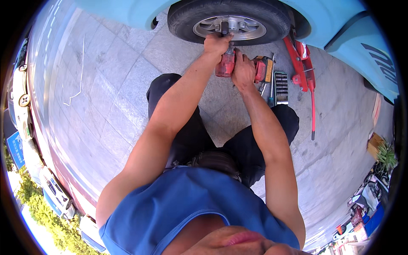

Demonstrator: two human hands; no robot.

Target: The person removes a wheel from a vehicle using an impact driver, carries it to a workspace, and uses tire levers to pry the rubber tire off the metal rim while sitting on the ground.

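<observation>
My right hand point(244, 71) is wrapped round the grip of a red cordless impact wrench point(225, 67), whose battery pack point(264, 69) sticks out to the right. Closed at the wrench's front end is my left hand point(217, 45), by the dark socket point(225, 28). That socket points at the lug nut area of the silver wheel rim point(250, 30); whether it sits on a nut I cannot tell. Around the rim is a black tyre point(180, 19), mounted on a light blue car point(327, 21).
A red floor jack point(300, 68) reaches under the car on the right, its long handle toward me. Beside my right knee lies a socket set in a case point(281, 87). Parked vehicles point(25, 100) stand far left. A potted plant point(386, 156) and piled items are far right.
</observation>
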